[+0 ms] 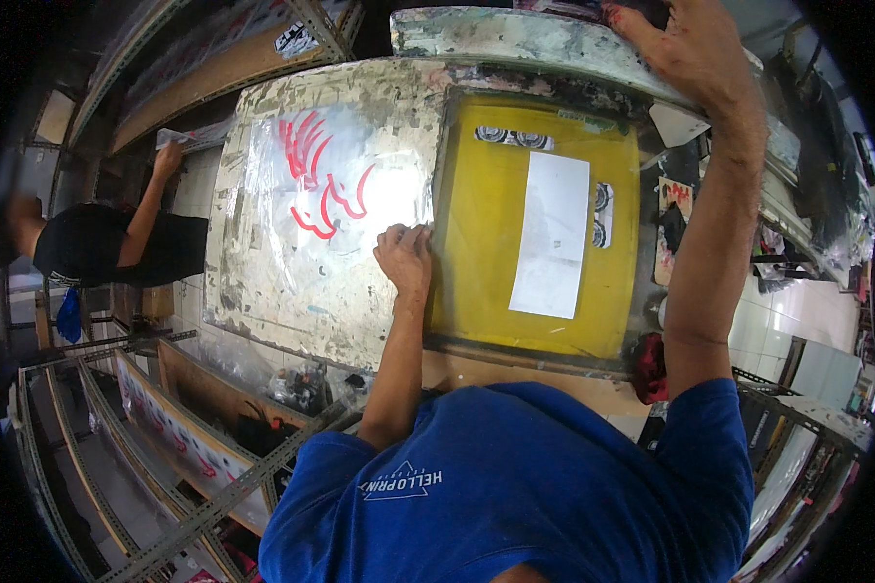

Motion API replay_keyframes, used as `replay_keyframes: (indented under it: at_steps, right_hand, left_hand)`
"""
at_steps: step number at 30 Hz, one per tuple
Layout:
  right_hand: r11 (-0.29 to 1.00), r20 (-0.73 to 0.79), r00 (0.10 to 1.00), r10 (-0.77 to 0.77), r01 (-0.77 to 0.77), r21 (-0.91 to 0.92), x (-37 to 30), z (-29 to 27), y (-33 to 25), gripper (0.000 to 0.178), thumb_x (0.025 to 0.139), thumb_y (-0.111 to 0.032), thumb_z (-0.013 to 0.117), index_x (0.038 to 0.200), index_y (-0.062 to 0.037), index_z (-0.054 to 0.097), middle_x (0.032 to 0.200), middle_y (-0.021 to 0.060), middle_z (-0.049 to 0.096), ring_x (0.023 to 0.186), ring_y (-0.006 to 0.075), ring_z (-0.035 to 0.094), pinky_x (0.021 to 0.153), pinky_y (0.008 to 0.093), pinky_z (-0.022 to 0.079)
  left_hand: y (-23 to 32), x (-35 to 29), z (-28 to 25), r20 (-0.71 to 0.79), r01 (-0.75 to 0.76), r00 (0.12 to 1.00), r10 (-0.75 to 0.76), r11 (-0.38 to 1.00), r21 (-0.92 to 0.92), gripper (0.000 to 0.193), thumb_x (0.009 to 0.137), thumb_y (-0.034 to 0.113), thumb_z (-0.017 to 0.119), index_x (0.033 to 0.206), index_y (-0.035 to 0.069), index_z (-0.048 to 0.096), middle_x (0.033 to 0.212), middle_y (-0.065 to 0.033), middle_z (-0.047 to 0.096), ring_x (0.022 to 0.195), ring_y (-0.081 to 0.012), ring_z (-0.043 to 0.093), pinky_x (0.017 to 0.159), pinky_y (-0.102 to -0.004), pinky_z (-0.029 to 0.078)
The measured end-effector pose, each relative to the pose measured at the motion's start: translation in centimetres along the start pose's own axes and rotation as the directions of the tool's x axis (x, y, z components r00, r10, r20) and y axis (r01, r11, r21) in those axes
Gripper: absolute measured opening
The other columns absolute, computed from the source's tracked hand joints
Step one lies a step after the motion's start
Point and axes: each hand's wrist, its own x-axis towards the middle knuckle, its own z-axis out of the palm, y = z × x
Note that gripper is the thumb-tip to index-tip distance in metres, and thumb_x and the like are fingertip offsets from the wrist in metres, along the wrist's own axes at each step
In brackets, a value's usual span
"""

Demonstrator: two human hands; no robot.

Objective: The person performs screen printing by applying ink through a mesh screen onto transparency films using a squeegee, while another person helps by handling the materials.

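My left hand (404,258) has its fingers curled and pressed together at the left edge of a yellow printing screen (476,282). Whatever its fingertips pinch is too small to make out. A white paper sheet (551,233) lies on the screen, beside dark round printed designs (603,216). To the left, a clear plastic sheet (274,209) with red painted strokes (306,155) covers part of the stained table (248,282). My right hand (695,49) reaches over the ledge at the back, one digit stretched out with red at its tip; its other fingers are partly cut off.
A paint-stained ledge (515,34) runs along the back. Metal racks (175,457) with boards stand at the lower left. Another person (97,243) in dark clothes is at far left, one hand raised to a shelf. A dark red cloth (649,367) lies near my right elbow.
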Motion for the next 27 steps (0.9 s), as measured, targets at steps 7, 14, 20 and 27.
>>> replay_keyframes:
  at_steps: [7, 14, 20, 27]
  right_hand:
    - [0.994, 0.137, 0.988, 0.078, -0.087, 0.065, 0.7, -1.1, 0.7, 0.043, 0.078, -0.023, 0.060, 0.115, -0.0051, 0.072, 0.102, 0.0158, 0.074, 0.081, 0.0238, 0.066, 0.078, 0.0318, 0.053]
    - [0.996, 0.068, 0.996, -0.051, 0.055, -0.067, 0.7, 0.7, 3.4, 0.044, 0.078, -0.023, 0.059, 0.116, -0.0070, 0.072, 0.100, 0.0143, 0.074, 0.082, 0.0226, 0.065, 0.079, 0.0325, 0.052]
    - [0.988, 0.187, 0.971, 0.146, -0.152, 0.014, 1.2, 0.3, 3.1, 0.044, 0.078, -0.025, 0.059, 0.116, -0.0061, 0.072, 0.097, 0.0138, 0.074, 0.079, 0.0210, 0.065, 0.076, 0.0317, 0.052]
    - [0.994, 0.149, 0.983, 0.107, -0.110, 0.012, 1.3, 0.5, 3.4, 0.044, 0.077, -0.027, 0.059, 0.114, -0.0053, 0.073, 0.094, 0.0161, 0.074, 0.078, 0.0226, 0.065, 0.074, 0.0334, 0.052]
  left_hand:
    - [7.1, 1.3, -3.6, 0.099, -0.209, 0.954, 0.284, 0.862, -0.461, 0.038, 0.079, 0.024, 0.077, 0.114, 0.012, 0.070, 0.123, -0.0093, 0.060, 0.114, -0.0288, 0.053, 0.096, -0.0465, 0.037]
    - [6.8, -1.4, -0.4, 0.317, -0.241, 0.902, 0.293, 0.951, -0.193, 0.059, 0.088, 0.049, 0.065, 0.136, 0.015, 0.058, 0.150, -0.0168, 0.043, 0.140, -0.0396, 0.035, 0.112, -0.0557, 0.024]
    - [8.8, -1.3, 3.2, 0.418, -0.367, 0.799, 0.431, 0.902, -0.229, 0.054, 0.088, 0.043, 0.067, 0.136, 0.018, 0.059, 0.155, -0.0128, 0.038, 0.145, -0.0412, 0.027, 0.115, -0.0582, 0.020]
    - [10.5, 1.0, 4.6, 0.410, -0.448, 0.715, 0.566, 0.822, -0.352, 0.049, 0.088, 0.041, 0.067, 0.130, 0.016, 0.064, 0.151, -0.0114, 0.044, 0.143, -0.0389, 0.032, 0.118, -0.0512, 0.023]
